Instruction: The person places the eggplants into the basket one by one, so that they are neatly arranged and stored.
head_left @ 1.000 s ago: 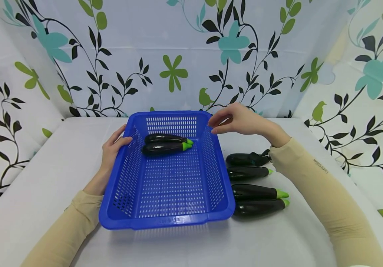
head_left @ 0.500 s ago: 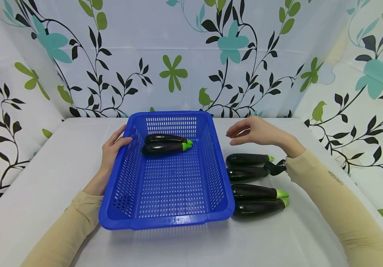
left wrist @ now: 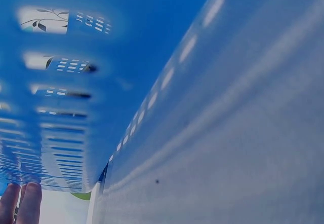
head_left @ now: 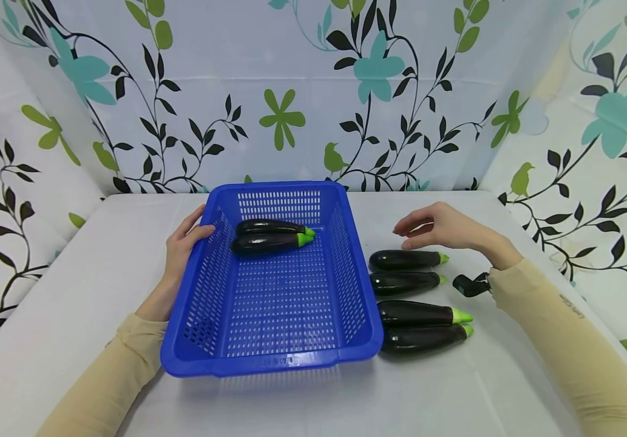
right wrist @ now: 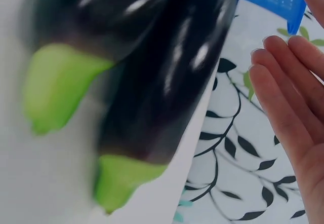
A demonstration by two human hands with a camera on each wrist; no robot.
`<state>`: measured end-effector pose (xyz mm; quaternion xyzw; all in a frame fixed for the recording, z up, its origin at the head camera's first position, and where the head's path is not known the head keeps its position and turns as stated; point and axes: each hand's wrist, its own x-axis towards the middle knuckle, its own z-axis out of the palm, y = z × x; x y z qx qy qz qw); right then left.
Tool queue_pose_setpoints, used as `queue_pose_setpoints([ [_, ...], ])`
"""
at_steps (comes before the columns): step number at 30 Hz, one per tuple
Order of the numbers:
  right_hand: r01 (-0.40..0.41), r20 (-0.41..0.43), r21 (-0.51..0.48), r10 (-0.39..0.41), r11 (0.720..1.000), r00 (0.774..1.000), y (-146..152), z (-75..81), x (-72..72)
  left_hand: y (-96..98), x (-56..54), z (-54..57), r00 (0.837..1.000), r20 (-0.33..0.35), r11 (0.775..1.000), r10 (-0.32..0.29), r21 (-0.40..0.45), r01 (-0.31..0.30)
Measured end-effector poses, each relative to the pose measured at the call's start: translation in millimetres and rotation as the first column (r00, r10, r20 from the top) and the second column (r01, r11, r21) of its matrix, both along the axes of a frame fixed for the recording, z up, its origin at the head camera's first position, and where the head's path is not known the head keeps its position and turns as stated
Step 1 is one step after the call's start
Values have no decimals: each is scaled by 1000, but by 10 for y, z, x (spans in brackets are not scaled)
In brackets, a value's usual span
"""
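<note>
A blue perforated plastic basket (head_left: 277, 363) stands in the middle of the head view, with two dark eggplants (head_left: 265, 243) side by side near its far end. My left hand (head_left: 183, 249) holds its left side, thumb over the rim; the left wrist view shows fingertips (left wrist: 31, 203) by the slotted wall. To the right of the basket, several more eggplants (head_left: 419, 314) with green caps lie in a row. Over the farthest one (head_left: 405, 260) hovers my right hand (head_left: 441, 229), fingers loosely bent and holding nothing. Two eggplants (right wrist: 152, 92) loom close in the right wrist view, beside that hand.
A white cloth (head_left: 411, 400) covers the table. Patterned curtains (head_left: 291, 91) with leaves and flowers rise behind it and along both sides. From the right sleeve cuff a small black device (head_left: 470, 285) sticks out close to the eggplants.
My right hand has moved from the basket's far right corner to the right and nearer, over the farthest eggplant outside. The left hand and basket stay put.
</note>
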<state>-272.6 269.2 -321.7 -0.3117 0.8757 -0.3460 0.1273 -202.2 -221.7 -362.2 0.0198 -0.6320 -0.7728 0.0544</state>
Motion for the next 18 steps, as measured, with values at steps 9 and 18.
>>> queue_pose_setpoints([
  [9,8,29,3,-8,1000,1000,141,-146,10,4,6,-5,1000,10,1000,-10,-16,10],
  [18,22,51,36,-24,999,998,202,-233,42,4,16,10,1000,0,1000,-20,13,20],
])
